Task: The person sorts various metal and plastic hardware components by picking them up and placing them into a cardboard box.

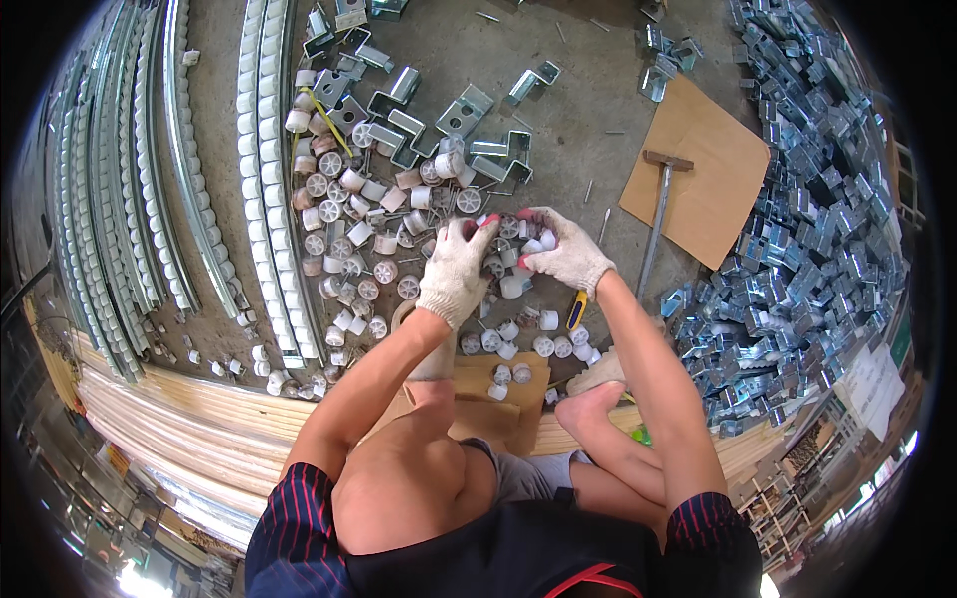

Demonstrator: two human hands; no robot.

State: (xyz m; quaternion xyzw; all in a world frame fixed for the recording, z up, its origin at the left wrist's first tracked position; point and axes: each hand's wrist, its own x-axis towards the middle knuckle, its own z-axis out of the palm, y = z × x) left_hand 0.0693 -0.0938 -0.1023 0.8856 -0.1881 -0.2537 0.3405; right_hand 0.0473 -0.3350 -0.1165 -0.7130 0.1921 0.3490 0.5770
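Both of my hands wear off-white knit gloves with red fingertips, and they work close together over a pile of small white plastic roller wheels [386, 271]. My left hand [457, 267] is closed, thumb and fingers bent at the pile's right side; what they pinch is hidden. Thumb and fingers of my right hand [570, 251] curve around a few white roller wheels [539, 242]. Some wheels are spoked, and others look dusty or brownish. More wheels [563, 347] lie nearer my feet. A screwdriver [605, 225] and a yellow-and-black-handled tool [577, 310] are beside my right hand.
Long metal tracks lined with white rollers [261, 179] lie on the left. Bent metal brackets [465, 110] sit beyond the pile. A hammer [658, 214] rests across a cardboard sheet [703, 149]. Far right is a large heap of metal brackets [797, 259]. Thin metal pins dot the floor.
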